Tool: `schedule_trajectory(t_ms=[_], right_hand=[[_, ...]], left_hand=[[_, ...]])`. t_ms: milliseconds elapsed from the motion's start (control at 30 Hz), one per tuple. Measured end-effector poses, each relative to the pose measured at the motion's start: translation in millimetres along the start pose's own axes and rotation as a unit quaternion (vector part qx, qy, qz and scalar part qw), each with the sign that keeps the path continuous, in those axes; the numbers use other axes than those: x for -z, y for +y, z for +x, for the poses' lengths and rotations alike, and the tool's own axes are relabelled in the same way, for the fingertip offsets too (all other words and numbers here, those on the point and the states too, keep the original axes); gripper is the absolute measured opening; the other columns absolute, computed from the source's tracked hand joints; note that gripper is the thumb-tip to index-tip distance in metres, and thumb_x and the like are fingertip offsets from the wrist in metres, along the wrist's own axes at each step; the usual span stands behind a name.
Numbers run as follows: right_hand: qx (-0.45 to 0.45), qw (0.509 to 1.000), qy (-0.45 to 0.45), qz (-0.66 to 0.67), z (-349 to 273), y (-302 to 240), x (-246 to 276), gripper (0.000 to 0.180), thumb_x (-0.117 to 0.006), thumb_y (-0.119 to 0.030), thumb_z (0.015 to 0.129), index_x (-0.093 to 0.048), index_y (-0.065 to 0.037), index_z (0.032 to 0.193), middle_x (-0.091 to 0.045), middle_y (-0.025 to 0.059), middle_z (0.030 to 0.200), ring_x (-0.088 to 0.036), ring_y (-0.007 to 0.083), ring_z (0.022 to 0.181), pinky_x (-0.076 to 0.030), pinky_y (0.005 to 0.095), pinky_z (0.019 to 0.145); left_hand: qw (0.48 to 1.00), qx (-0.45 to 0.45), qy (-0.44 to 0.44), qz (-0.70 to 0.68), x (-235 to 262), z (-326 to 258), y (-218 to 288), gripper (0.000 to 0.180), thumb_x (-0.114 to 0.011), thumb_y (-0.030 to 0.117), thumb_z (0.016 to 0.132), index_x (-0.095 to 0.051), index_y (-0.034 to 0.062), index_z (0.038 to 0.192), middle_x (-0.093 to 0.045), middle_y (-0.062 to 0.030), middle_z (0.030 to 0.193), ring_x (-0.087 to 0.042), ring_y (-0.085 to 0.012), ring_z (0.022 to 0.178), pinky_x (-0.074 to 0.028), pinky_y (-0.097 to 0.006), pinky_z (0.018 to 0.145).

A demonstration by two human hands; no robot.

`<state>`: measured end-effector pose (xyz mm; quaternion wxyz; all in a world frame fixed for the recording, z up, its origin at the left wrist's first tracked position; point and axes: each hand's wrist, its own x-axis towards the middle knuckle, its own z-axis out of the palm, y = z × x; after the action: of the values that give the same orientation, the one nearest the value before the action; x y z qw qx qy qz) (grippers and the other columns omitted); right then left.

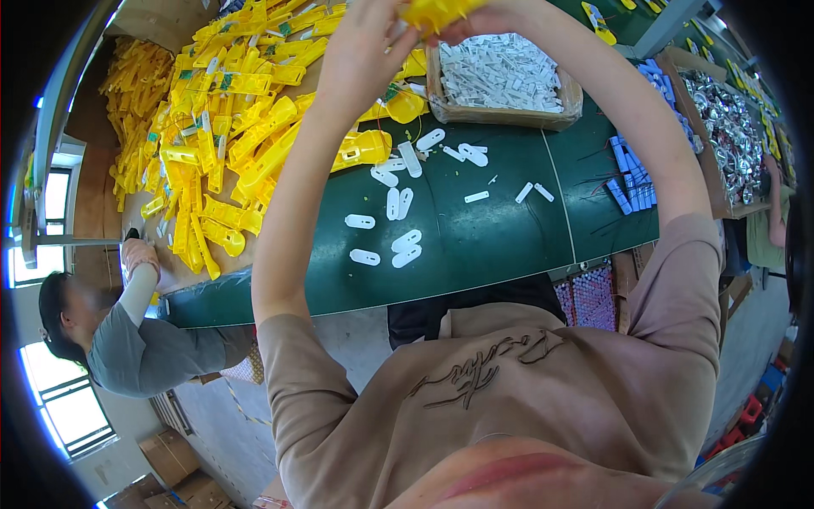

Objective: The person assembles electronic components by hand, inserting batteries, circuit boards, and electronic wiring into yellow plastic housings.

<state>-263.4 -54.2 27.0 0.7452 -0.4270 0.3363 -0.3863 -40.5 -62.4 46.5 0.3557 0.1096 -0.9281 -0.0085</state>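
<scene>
At the top edge of the picture, both my arms reach forward over the green table. My left hand (373, 38) and my right hand (466, 25) are closed on a yellow plastic housing (439, 12) between them, partly cut off by the edge. Just below my hands stands a cardboard box (509, 116) full of small white plastic pieces (500, 72). To the left lies a large heap of yellow plastic housings (246, 110), some with green circuit boards and thin wires. White oval plates (407, 242) are scattered on the green tabletop (475, 246) nearer to me.
Blue cylindrical cells (629, 174) with wires lie to the right, beside a box of shiny metallic parts (721, 127). Another person (144, 339) works at the table's left end, and a person's arm (776, 204) shows at the far right. A metal post (670, 30) stands upper right.
</scene>
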Motion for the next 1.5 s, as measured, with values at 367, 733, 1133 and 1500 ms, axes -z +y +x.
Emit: schedule_trajectory(t_ms=[367,733,1133,1500], right_hand=[[0.188,0.964,0.136,-0.13,-56.9,95.7,-99.4,0.054,-0.054,-0.025,0.092,-0.034,-0.004,0.138,-0.064,0.0083,0.082,-0.064,0.0163,0.08,-0.048,0.027,0.078],[0.182,0.908,0.246,-0.286,-122.1,91.6,-133.0,0.025,-0.059,-0.022,0.089,-0.061,-0.001,0.101,-0.062,0.0044,0.075,-0.055,0.007,0.06,-0.042,0.0235,0.054],[0.327,0.787,0.319,-0.414,-148.3,64.3,-156.0,0.021,-0.052,-0.009,0.092,-0.063,-0.012,0.11,-0.059,0.0017,0.082,-0.056,0.0068,0.075,-0.044,0.0211,0.062],[0.325,0.905,0.258,-0.091,-62.7,85.2,-74.7,0.033,-0.049,-0.008,0.093,-0.049,0.001,0.125,-0.061,0.0067,0.103,-0.059,0.0132,0.093,-0.048,0.0234,0.077]], left_hand=[[0.823,0.207,0.204,-0.488,-16.6,-22.5,4.9,0.038,-0.055,0.015,0.092,-0.029,-0.0015,0.114,-0.06,-0.0161,0.101,-0.06,-0.0131,0.084,-0.048,-0.022,0.07],[0.873,0.211,0.238,-0.371,5.4,-34.3,35.5,0.05,-0.034,0.049,0.097,-0.031,0.0054,0.12,-0.052,-0.0087,0.097,-0.053,-0.0137,0.079,-0.044,-0.025,0.074],[0.841,0.298,0.197,-0.407,-12.4,-51.9,26.4,0.046,-0.024,0.043,0.099,-0.03,0.006,0.125,-0.048,-0.0088,0.104,-0.053,-0.0175,0.091,-0.046,-0.034,0.081],[0.782,0.342,0.059,-0.518,-67.9,-88.7,63.9,0.042,-0.026,0.035,0.1,-0.046,0.0056,0.122,-0.056,-0.0077,0.097,-0.058,-0.0144,0.077,-0.05,-0.03,0.072]])
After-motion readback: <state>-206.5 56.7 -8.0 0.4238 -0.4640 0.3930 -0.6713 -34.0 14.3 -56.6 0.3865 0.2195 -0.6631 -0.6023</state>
